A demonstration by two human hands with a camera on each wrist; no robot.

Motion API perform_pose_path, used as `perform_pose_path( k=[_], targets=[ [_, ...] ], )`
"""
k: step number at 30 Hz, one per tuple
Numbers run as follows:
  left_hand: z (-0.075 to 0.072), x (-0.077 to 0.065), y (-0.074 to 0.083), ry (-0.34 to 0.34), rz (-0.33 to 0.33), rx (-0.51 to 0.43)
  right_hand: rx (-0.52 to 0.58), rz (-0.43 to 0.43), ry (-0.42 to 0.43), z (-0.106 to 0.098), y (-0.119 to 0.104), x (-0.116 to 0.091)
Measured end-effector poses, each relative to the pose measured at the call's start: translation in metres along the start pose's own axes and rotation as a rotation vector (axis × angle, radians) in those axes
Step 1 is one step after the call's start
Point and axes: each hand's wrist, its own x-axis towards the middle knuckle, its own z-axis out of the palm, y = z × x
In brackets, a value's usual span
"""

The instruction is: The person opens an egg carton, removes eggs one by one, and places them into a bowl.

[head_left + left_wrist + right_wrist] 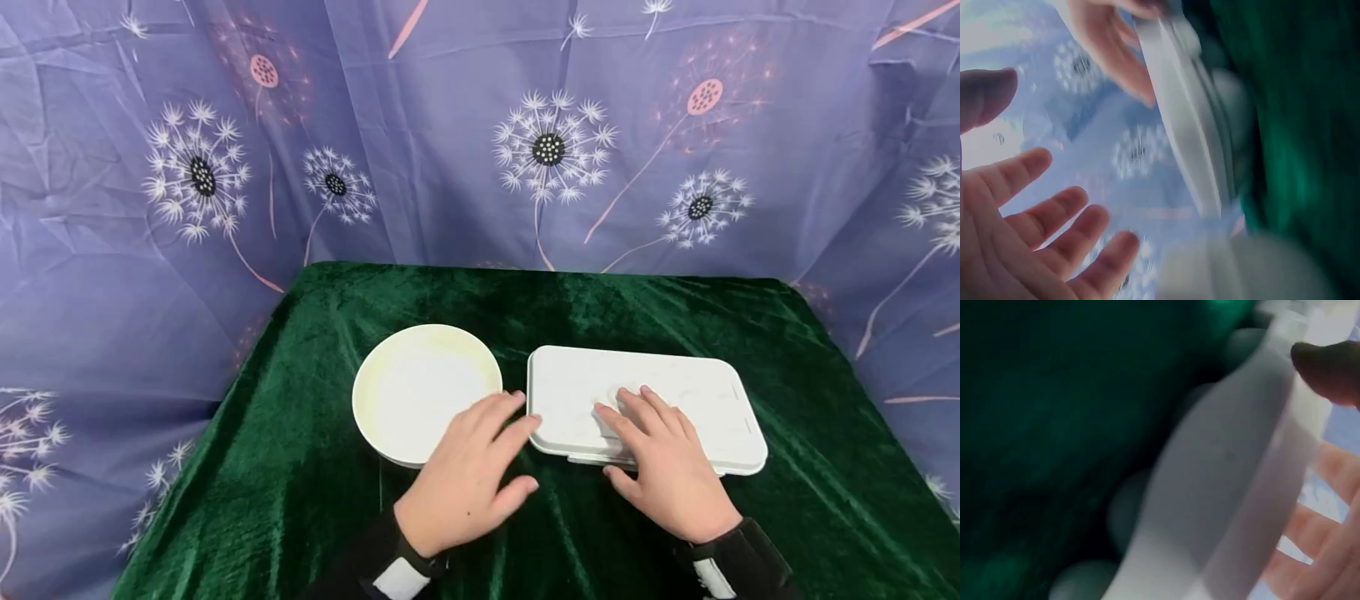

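Note:
A white lidded plastic box lies flat on the right side of the table, with rounded bumps along its underside in both wrist views. My right hand rests over its front half, fingers spread on the lid and thumb by the front edge. To the left is a round, pale cream plate or shallow dish with nothing on it. My left hand hovers at the dish's front right edge, its fingers loosely spread. In the left wrist view the palm of that hand holds nothing.
Dark green velvet cloth covers the table. Purple fabric with dandelion prints hangs behind and at both sides. A narrow gap of cloth separates the dish from the box.

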Motion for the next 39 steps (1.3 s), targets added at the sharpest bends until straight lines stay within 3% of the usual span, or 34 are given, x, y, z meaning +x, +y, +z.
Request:
perform_pose_path(
  k=[3,5,8,14,21,27,39],
  targets=[
    [0.007,0.003,0.011,-0.07,0.033,-0.083,-0.042,-0.034,-0.014,0.001,0.006,-0.002],
    [0.012,0.004,0.015,-0.114,0.012,-0.136,-0.07,-0.069,-0.009,0.002,0.01,-0.003],
    [0.022,0.006,0.02,-0.142,-0.069,-0.166,-0.105,-0.124,0.007,0.004,0.016,-0.003],
    [0.041,0.015,0.025,-0.127,-0.28,-0.169,-0.155,-0.19,0.017,0.008,0.025,-0.003],
    [0.052,0.025,0.02,-0.15,-0.41,-0.286,-0.199,-0.182,-0.009,0.015,0.02,-0.001],
    [0.053,0.034,0.016,-0.107,-0.457,-0.252,-0.249,-0.176,0.002,0.02,0.012,0.002],
    [0.059,0.048,0.019,-0.206,-0.537,-0.143,-0.292,-0.128,0.061,0.027,0.005,0.008]
  ],
)
